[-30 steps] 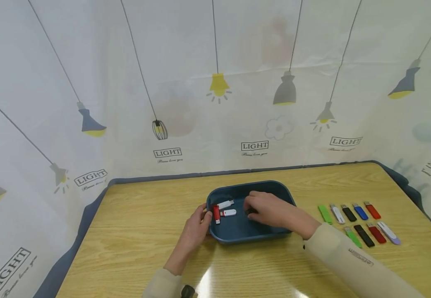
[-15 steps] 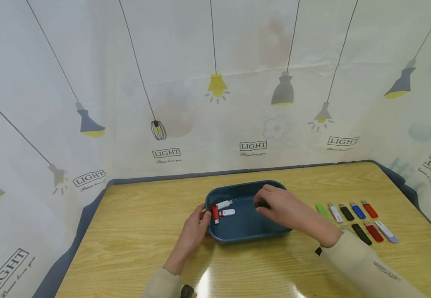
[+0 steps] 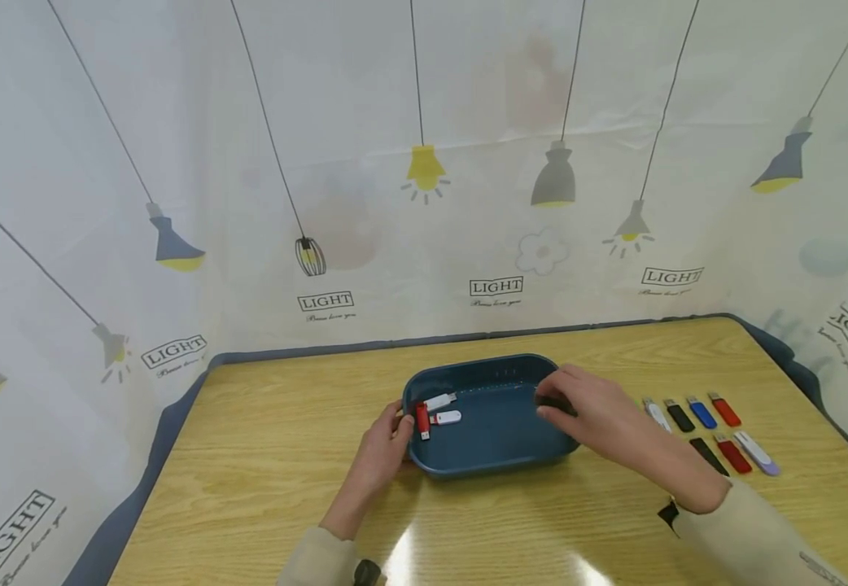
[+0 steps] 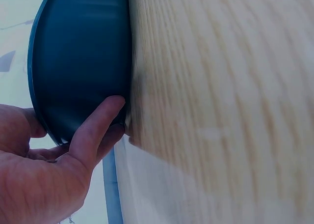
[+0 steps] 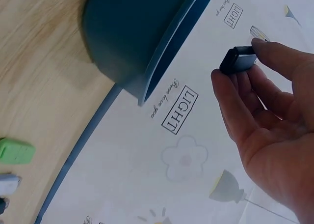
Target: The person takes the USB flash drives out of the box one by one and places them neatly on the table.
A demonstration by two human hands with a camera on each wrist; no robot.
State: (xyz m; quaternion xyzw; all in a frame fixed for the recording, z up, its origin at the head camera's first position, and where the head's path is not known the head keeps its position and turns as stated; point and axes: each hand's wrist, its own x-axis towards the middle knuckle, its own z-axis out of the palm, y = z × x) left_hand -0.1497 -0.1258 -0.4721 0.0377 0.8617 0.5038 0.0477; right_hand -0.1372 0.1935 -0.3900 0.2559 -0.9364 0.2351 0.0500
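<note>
A dark blue plastic bin (image 3: 493, 465) stands on the table with its opening up. My left hand (image 3: 378, 452) grips the bin's left end, the thumb and fingers at its wall in the left wrist view. Between the thumb and fingers of my right hand (image 3: 603, 419) is a black USB stick (image 5: 239, 61), held up by the bin's right rim. Inside the bin, toward the left, lie a white USB stick (image 3: 439, 402), a red one (image 3: 422, 422) and a white one with a red end (image 3: 448, 417).
Several more USB sticks lie in two rows on the wooden table (image 3: 285, 456) to the right, among them a blue one (image 3: 702, 413), a red one (image 3: 725, 409) and a white-and-purple one (image 3: 757, 453). A green stick (image 5: 17, 151) shows in the right wrist view. Printed cloth (image 3: 365, 195) hangs behind.
My right hand has moved from inside the bin to its right rim, carrying the black USB stick. The left hand keeps its hold on the bin, and the sticks inside stay put.
</note>
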